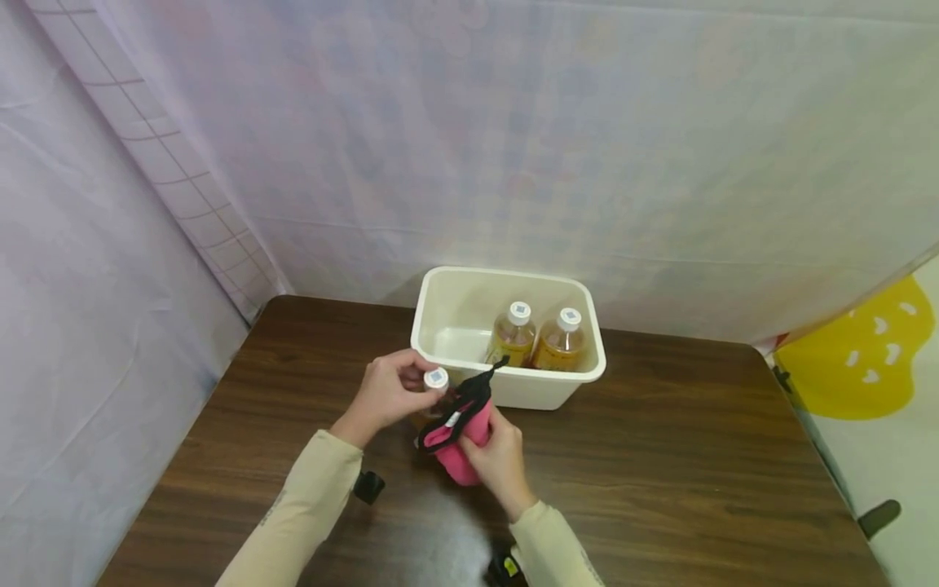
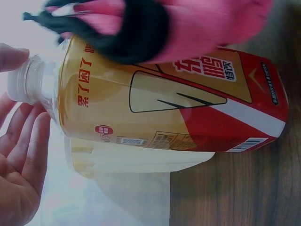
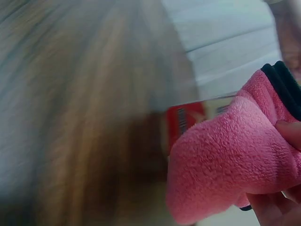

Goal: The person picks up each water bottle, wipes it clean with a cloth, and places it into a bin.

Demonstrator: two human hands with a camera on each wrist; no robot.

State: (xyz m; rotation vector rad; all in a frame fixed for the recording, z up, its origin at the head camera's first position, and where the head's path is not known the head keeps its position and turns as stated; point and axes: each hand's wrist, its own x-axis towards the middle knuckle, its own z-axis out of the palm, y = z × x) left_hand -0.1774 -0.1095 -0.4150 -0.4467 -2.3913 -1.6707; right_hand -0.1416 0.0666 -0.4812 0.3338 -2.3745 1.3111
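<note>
In front of the bin stands a drink bottle (image 2: 141,94) with a gold and red label, cap upward in the head view. My left hand (image 1: 389,391) holds it by the white cap (image 1: 436,377), with thumb and fingers on opposite sides in the left wrist view. My right hand (image 1: 500,458) grips a fuzzy pink cloth (image 3: 230,155) with black trim, bunched up beside the bottle. In the head view the cloth (image 1: 460,466) and the left hand hide much of the bottle.
Behind the hands, a white plastic bin (image 1: 535,395) stands near the back edge of the brown wooden table (image 1: 697,456). Two capped bottles, one (image 1: 513,333) beside the other (image 1: 559,346), stand in its right part. Pale curtains (image 1: 550,147) hang behind the table.
</note>
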